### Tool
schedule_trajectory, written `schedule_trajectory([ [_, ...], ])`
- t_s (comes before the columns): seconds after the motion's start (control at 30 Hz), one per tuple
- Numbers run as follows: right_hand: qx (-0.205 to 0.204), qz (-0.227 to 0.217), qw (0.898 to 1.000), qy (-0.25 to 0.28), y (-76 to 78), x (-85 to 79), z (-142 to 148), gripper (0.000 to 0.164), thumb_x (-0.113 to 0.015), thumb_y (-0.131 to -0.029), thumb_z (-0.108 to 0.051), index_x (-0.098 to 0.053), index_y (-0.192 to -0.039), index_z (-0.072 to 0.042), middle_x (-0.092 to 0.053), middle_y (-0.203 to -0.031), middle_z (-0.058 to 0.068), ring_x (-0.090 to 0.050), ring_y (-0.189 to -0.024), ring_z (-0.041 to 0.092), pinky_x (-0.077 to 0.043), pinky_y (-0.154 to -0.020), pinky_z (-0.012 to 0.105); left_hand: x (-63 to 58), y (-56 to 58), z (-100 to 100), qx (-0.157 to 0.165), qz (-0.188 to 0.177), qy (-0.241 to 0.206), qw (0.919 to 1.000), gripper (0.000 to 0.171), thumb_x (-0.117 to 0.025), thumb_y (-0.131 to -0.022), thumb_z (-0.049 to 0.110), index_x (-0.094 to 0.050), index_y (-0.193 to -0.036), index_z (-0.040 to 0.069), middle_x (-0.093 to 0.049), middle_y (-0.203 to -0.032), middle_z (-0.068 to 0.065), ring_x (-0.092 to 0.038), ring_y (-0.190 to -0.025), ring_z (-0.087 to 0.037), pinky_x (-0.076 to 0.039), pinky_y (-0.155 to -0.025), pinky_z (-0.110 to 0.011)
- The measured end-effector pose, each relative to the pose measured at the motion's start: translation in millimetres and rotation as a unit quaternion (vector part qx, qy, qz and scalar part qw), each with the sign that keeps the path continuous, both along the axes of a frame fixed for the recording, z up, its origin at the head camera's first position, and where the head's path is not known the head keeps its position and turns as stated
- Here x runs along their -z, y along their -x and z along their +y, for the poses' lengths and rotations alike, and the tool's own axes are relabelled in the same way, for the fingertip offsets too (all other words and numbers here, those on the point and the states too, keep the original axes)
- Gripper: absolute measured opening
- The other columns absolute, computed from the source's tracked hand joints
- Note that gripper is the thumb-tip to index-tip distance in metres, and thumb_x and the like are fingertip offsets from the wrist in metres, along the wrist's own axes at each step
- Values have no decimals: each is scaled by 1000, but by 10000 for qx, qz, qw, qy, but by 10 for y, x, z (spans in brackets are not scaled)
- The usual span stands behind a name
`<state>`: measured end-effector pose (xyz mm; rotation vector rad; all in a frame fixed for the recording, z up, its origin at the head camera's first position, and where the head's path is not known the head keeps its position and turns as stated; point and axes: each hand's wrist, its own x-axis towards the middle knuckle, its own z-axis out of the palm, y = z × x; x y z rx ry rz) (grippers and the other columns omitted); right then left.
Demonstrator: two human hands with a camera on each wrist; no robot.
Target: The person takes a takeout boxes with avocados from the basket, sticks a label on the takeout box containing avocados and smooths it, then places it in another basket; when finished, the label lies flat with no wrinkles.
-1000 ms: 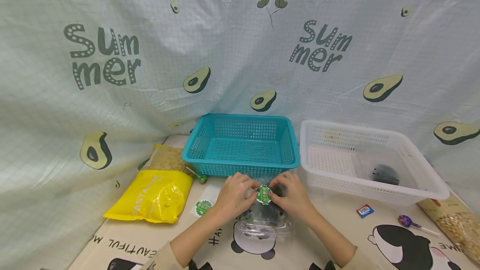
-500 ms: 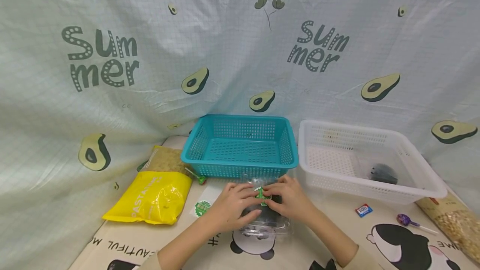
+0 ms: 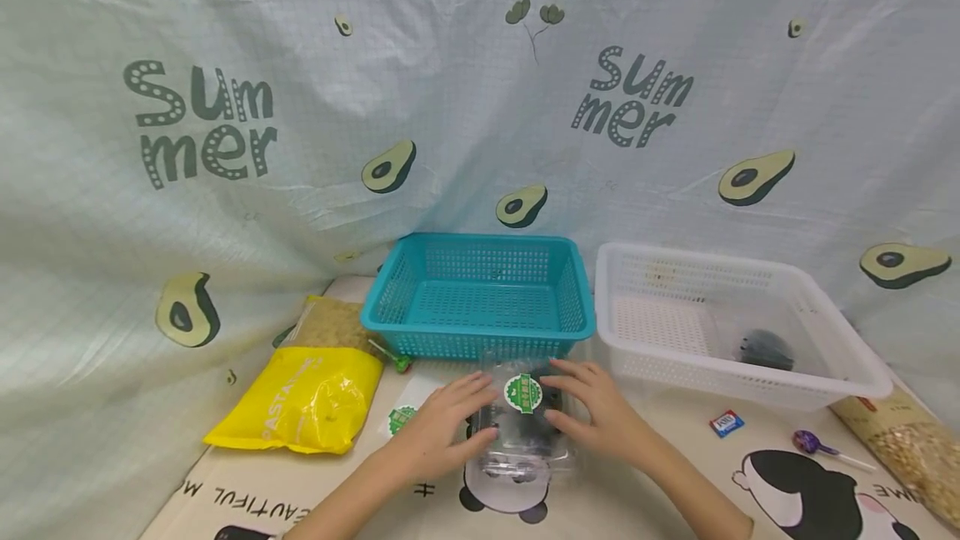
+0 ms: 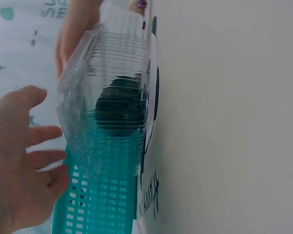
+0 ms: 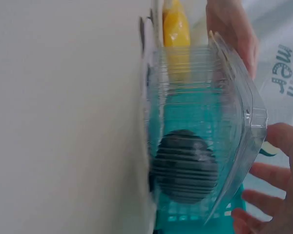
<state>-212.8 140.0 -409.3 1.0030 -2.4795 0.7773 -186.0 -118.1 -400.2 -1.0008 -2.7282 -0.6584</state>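
A clear plastic clamshell box (image 3: 525, 458) lies on the table in front of the teal basket. Stuck on its lid is a round green-and-white sticker (image 3: 522, 393). Through the ribbed wall shows a dark, rounded fruit (image 5: 188, 165), blurred by the plastic. My left hand (image 3: 438, 423) is at the box's left side, fingers spread and relaxed, holding nothing. On the other side my right hand (image 3: 596, 402) has its fingers extended at the lid's right edge. Both wrist views show loosely spread fingers close beside the lid.
Behind the box stands a teal basket (image 3: 480, 342). At right, a white basket (image 3: 660, 361) holds another clear box with a dark fruit. A yellow pasta bag (image 3: 307, 398), green lollipop (image 3: 402, 364), sticker sheet (image 3: 405, 415), small candy (image 3: 726, 423), purple lollipop (image 3: 807, 441) and grain bag (image 3: 911, 444) lie around.
One second ago both hands pinched the sticker over the lid, then their fingers pressed on it. Now the hands have drawn apart to either side, leaving the sticker on the lid.
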Motion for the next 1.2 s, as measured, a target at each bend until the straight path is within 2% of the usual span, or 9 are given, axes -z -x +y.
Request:
schedule_trajectory([
  [0.13,199,-687,9974,32,-136,82,124,63,-64,-77,-41,-44,-130,-13,-35,-137,14,-36,-120,34,-38,-85,55,74,-97,-122,-132,-967,-248,9949,72,-51,-83,52,-27,-140,15,-19,-147,-7,-24,-132,-28,-30,-98,-51],
  [0.23,5,-1087,9940,143,-209,139,178,67,-64,-78,-40,-40,-133,-11,-30,-139,16,-46,-113,31,-45,-81,44,129,-140,-147,-87,-1264,-285,9915,82,-55,-79,54,-19,-142,15,-16,-148,-5,-25,-131,-26,-30,-99,-49],
  [0.37,-199,-1276,9915,167,-276,156,182,69,-65,-77,-40,-40,-133,-9,-30,-139,19,-57,-98,22,-50,-74,34,160,-179,-123,-100,-1162,-341,9926,88,-57,-76,56,-19,-142,13,-20,-147,-6,-28,-130,-25,-30,-100,-45],
  [0.57,-53,-1141,9934,132,-399,57,116,69,-68,-73,-43,-47,-127,-6,-37,-133,23,-59,-97,26,-50,-77,36,107,-273,-119,-150,-958,-349,9947,81,-59,-77,51,-27,-140,9,-26,-144,-9,-33,-127,-27,-32,-98,-46],
  [0.77,178,-432,9989,95,-583,-203,75,67,-71,-70,-43,-49,-127,-15,-42,-133,12,-55,-105,25,-48,-78,42,-174,-489,-181,-280,-890,-471,9945,76,-59,-77,52,-29,-140,20,-27,-144,-2,-35,-126,-24,-36,-94,-47],
  [0.87,189,-411,9989,138,-613,-414,32,67,-70,-70,-44,-48,-128,-20,-42,-134,8,-55,-105,20,-48,-79,41,-350,-539,-241,-349,-701,-711,9944,77,-59,-76,53,-29,-139,23,-28,-144,0,-36,-126,-21,-38,-93,-44],
  [0.97,16,-661,9974,291,-540,-622,-40,66,-68,-73,-43,-45,-130,-20,-38,-137,6,-55,-106,18,-48,-81,38,-509,-506,-305,-401,-191,-996,9940,75,-61,-76,50,-32,-138,21,-29,-143,1,-35,-126,-20,-39,-92,-44],
  [1.03,-128,-660,9967,460,-429,-727,-104,66,-69,-73,-41,-46,-130,-18,-37,-137,7,-54,-108,19,-47,-83,36,-605,-424,-348,-413,84,-1142,9926,73,-62,-77,47,-33,-138,19,-30,-143,0,-35,-126,-21,-40,-91,-43],
  [1.2,-209,-545,9961,665,-29,-917,-350,66,-70,-73,-39,-47,-129,-14,-39,-136,9,-57,-105,23,-48,-81,38,-788,-31,-485,-412,204,-1744,9836,60,-60,-83,30,-38,-135,10,-36,-140,-7,-38,-125,-22,-39,-93,-37],
])
